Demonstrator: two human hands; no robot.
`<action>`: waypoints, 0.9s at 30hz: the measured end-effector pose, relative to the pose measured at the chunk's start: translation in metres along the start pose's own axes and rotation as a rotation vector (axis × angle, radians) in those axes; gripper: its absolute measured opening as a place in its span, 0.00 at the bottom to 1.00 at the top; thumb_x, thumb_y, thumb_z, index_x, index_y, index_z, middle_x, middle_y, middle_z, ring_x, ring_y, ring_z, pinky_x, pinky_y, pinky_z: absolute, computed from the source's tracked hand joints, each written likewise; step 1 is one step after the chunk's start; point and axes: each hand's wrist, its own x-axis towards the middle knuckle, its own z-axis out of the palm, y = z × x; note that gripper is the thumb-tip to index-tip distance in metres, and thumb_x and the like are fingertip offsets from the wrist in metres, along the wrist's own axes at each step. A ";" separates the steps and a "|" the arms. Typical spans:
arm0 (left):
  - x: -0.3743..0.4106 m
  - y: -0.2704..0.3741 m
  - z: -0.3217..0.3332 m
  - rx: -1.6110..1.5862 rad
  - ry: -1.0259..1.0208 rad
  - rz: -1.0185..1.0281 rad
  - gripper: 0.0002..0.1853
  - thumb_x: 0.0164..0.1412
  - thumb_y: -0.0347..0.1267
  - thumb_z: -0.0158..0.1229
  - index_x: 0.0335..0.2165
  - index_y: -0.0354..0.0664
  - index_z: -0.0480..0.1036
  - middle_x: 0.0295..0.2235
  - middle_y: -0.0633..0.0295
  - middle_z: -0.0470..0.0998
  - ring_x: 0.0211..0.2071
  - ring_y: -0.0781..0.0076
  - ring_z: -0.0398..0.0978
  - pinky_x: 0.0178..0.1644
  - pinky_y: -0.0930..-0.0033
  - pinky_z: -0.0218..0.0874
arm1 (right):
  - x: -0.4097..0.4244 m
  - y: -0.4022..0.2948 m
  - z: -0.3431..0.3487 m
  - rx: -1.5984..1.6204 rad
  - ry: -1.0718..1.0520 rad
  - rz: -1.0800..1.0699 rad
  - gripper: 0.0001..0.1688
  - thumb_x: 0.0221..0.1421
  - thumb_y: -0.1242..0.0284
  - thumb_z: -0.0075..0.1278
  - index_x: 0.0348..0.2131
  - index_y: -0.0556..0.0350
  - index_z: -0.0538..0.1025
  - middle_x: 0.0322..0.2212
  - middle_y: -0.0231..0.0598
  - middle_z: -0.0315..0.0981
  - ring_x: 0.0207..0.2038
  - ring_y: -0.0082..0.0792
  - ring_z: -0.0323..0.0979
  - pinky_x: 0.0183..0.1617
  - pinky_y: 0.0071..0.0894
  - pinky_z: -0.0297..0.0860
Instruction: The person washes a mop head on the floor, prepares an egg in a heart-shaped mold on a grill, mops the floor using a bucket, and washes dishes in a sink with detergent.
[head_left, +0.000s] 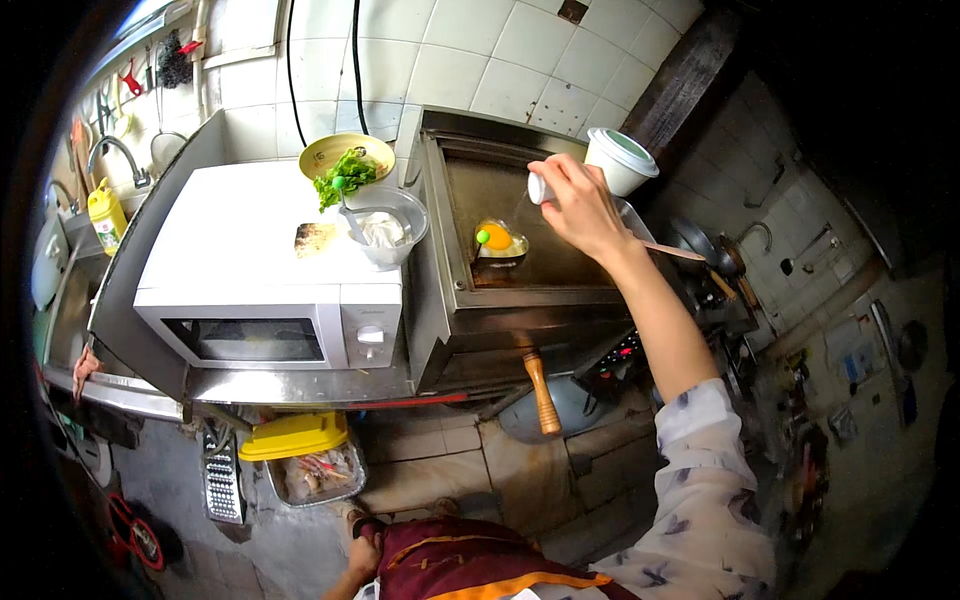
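My right hand (574, 199) grips a small white shaker (538, 187), tipped sideways above a flat metal griddle (555, 262). Fine grains seem to fall from its mouth. Below and to the left, a cracked egg (497, 235) with a whole orange yolk lies on the griddle. A small green ball on a thin dark stem (482, 237) shows at the egg's left edge. Down by the maroon apron (465, 559) hangs my left hand (365, 553); its fingers are partly hidden, so whether it holds anything is unclear.
Left of the griddle stands a white Midea microwave (240, 262), carrying a plastic tub (405, 240) with white contents and a yellow bowl (319, 154) of leafy greens (349, 176). A lidded white tub (619, 165) stands behind my right hand. A wooden handle (541, 394) juts out below the griddle.
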 end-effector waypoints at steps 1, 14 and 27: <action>0.002 -0.003 0.001 0.029 -0.007 0.012 0.24 0.53 0.41 0.47 0.17 0.28 0.71 0.18 0.37 0.69 0.24 0.40 0.70 0.30 0.51 0.62 | 0.002 0.001 -0.002 -0.011 -0.023 0.001 0.27 0.35 0.80 0.53 0.40 0.52 0.67 0.36 0.36 0.64 0.39 0.37 0.65 0.43 0.35 0.58; 0.020 -0.008 0.007 0.040 -0.224 0.029 0.26 0.56 0.45 0.41 0.21 0.31 0.71 0.21 0.35 0.70 0.28 0.39 0.70 0.32 0.49 0.62 | 0.016 0.002 -0.010 -0.095 -0.073 0.001 0.23 0.39 0.78 0.52 0.40 0.53 0.68 0.36 0.35 0.64 0.39 0.33 0.67 0.46 0.36 0.56; 0.057 -0.101 0.081 0.171 -0.267 0.227 0.14 0.49 0.35 0.46 0.19 0.34 0.71 0.22 0.43 0.72 0.26 0.46 0.71 0.30 0.53 0.62 | 0.028 0.000 -0.011 -0.063 -0.035 -0.052 0.20 0.39 0.80 0.51 0.38 0.53 0.69 0.35 0.35 0.65 0.40 0.33 0.67 0.46 0.39 0.55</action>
